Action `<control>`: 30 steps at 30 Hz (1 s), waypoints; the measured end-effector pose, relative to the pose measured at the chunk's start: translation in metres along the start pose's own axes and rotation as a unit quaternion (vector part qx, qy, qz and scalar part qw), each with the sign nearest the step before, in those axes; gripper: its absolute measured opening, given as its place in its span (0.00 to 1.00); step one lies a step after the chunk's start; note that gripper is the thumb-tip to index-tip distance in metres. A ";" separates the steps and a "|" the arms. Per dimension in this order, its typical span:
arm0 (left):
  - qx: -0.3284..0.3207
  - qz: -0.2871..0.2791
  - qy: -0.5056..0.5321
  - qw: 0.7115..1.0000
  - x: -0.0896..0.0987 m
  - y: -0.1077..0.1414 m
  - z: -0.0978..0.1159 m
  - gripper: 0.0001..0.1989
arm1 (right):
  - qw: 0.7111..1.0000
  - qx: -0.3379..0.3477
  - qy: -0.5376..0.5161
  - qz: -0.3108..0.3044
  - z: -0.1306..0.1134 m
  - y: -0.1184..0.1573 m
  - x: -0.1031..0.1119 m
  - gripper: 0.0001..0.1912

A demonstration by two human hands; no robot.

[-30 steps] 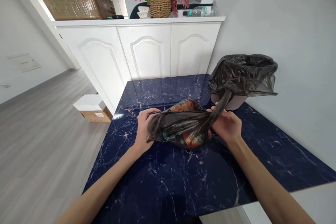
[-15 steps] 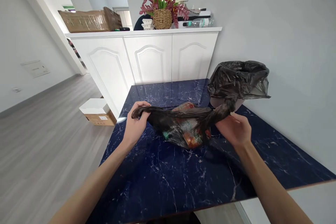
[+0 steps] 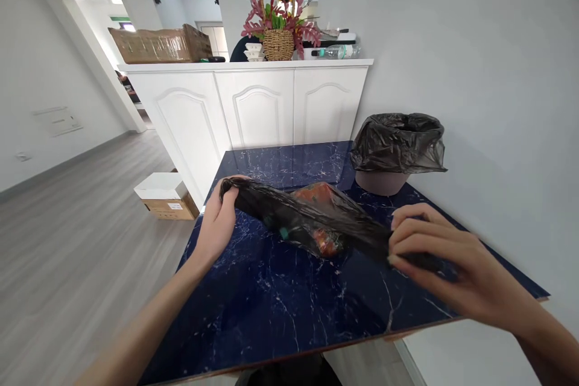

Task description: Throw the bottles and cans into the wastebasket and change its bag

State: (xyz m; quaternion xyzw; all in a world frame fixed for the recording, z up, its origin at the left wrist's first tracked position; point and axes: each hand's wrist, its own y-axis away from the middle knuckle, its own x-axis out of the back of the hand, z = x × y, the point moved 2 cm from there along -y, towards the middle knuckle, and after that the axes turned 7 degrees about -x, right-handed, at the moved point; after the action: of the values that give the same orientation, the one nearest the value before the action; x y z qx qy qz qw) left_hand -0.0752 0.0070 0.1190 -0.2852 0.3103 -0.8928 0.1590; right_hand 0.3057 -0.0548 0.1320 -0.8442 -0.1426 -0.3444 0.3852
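Note:
A thin black garbage bag lies stretched between my hands over the dark blue marbled table. Through its film show orange-red wrappers and a small green thing, probably a cap. My left hand is closed around the bag's left end, thumb on top. At the other side my right hand pinches the twisted right end, fingers bent and pressed together. Behind the right hand stands a trash bin, its rim covered by another black bag.
A white cabinet borders the table's far edge. On its top are a flower basket, a cardboard box and a plastic bottle. A white-and-brown carton sits on the floor at left. A wall rises at right.
My right hand has moved right and toward me, turning over and pulling the bag's right end out longer. My left hand has shifted slightly left, still gripping. The view has tilted a little.

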 end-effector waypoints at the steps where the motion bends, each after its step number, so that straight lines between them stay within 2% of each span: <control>1: -0.057 0.019 -0.047 0.997 0.003 0.003 0.006 0.15 | 1.000 0.016 0.020 -0.017 -0.008 0.003 -0.002 0.07; 2: -0.128 0.044 -0.100 0.986 0.005 0.008 0.013 0.17 | 0.998 0.030 0.037 -0.032 -0.015 0.006 -0.004 0.08; 4: -0.280 0.065 -0.186 0.939 0.005 0.023 0.028 0.24 | 0.995 0.047 0.064 -0.057 -0.025 0.011 -0.007 0.07; 5: -0.340 0.046 -0.209 0.916 0.002 0.032 0.036 0.25 | 0.994 0.052 0.072 -0.065 -0.028 0.012 -0.008 0.07; 7: -0.405 -0.036 -0.217 0.887 -0.008 0.047 0.045 0.25 | 0.992 0.057 0.079 -0.074 -0.032 0.014 -0.008 0.06; 9: -0.415 -0.113 -0.217 0.877 -0.020 0.059 0.048 0.22 | 0.993 0.060 0.073 -0.072 -0.034 0.015 -0.006 0.07; 11: -0.402 -0.142 -0.222 0.877 -0.029 0.064 0.046 0.20 | 0.994 0.058 0.064 -0.064 -0.036 0.016 -0.004 0.07; 13: -0.396 -0.141 -0.221 0.880 -0.032 0.062 0.042 0.14 | 0.995 0.048 0.062 -0.055 -0.037 0.017 -0.002 0.06; 16: -0.397 -0.120 -0.196 0.889 -0.026 0.056 0.041 0.04 | 0.996 0.022 0.081 -0.018 -0.036 0.019 0.002 0.06; 20: -0.407 -0.127 -0.157 0.891 -0.018 0.059 0.050 0.03 | 0.994 -0.019 0.099 0.046 -0.036 0.023 0.005 0.05; 21: -0.409 -0.135 -0.154 0.889 -0.018 0.062 0.052 0.04 | 0.994 -0.027 0.091 0.050 -0.036 0.024 0.005 0.05; 25: -0.391 -0.131 -0.207 0.887 -0.028 0.069 0.049 0.21 | 0.997 -0.051 0.037 0.046 -0.042 0.024 0.006 0.05; 26: -0.384 -0.130 -0.218 0.888 -0.030 0.068 0.047 0.21 | 0.997 -0.055 0.029 0.048 -0.043 0.023 0.007 0.05; 30: -0.369 -0.164 -0.179 0.897 -0.032 0.050 0.038 0.06 | 0.994 -0.067 0.049 0.069 -0.044 0.022 0.014 0.08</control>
State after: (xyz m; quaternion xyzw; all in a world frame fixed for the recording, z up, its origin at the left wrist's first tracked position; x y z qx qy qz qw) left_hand -0.0212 -0.0337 0.0980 -0.5251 0.5321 -0.6620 -0.0538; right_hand 0.3066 -0.1021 0.1502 -0.8582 -0.0416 -0.3663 0.3572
